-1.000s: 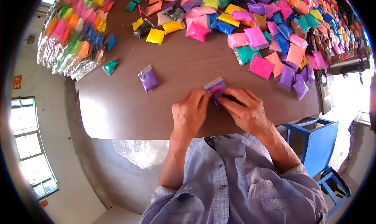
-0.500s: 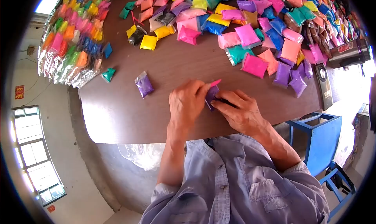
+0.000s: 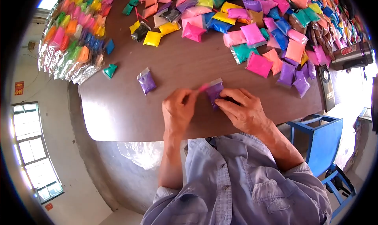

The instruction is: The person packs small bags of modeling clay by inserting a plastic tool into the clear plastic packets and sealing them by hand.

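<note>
My left hand (image 3: 178, 107) pinches a small pink stick (image 3: 204, 87), blurred, its tip close to the left edge of a purple packet. That purple packet (image 3: 214, 92), with a clear strip along its top, is gripped between the thumb and fingers of my right hand (image 3: 243, 108). Left of my hands, another purple packet (image 3: 147, 82) lies alone on the brown table (image 3: 126, 114). A small green packet (image 3: 110, 70) lies farther left.
Loose coloured packets (image 3: 258, 64) pile up along the back and right. Strips of packets (image 3: 75, 40) hang over the table's left corner. A metal flask (image 3: 352, 55) and a dark flat device (image 3: 326, 87) lie at the right; a blue stool (image 3: 325, 140) stands below.
My left hand has drawn left and slightly down, bringing the pink stick away from across the packet. More of the purple packet now shows in my right hand.
</note>
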`<state>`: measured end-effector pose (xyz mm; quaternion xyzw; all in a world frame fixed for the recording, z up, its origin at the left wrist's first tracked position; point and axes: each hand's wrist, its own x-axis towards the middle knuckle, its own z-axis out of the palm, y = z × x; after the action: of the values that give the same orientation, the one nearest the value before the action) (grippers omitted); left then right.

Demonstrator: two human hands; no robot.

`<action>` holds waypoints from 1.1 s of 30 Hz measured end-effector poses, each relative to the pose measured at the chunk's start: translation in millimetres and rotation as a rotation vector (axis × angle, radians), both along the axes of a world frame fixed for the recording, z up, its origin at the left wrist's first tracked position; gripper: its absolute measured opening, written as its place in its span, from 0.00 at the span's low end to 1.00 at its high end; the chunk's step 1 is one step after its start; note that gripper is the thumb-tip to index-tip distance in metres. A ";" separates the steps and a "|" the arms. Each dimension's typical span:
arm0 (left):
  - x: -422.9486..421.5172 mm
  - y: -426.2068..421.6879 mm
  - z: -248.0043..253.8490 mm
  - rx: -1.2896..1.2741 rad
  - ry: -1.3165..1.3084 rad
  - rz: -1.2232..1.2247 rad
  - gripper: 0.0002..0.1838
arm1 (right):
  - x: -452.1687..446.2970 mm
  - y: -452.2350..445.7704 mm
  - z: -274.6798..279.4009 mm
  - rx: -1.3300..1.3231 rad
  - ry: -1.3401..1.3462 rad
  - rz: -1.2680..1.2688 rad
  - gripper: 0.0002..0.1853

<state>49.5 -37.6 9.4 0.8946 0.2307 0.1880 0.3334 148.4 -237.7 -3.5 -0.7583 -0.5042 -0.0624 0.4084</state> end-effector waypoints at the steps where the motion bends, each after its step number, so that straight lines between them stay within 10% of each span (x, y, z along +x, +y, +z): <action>1: -0.3 5.6 -0.3 0.004 0.007 0.034 0.06 | 0.2 -0.3 -0.3 0.003 0.008 0.010 0.14; 33: 29.2 -12.0 22.0 -0.042 -0.034 -0.198 0.07 | -0.7 0.1 2.1 -0.009 0.015 -0.023 0.15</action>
<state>78.8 -49.6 31.4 0.9024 0.1396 0.1646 0.3729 147.7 -237.6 -1.5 -0.7664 -0.4924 -0.0592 0.4082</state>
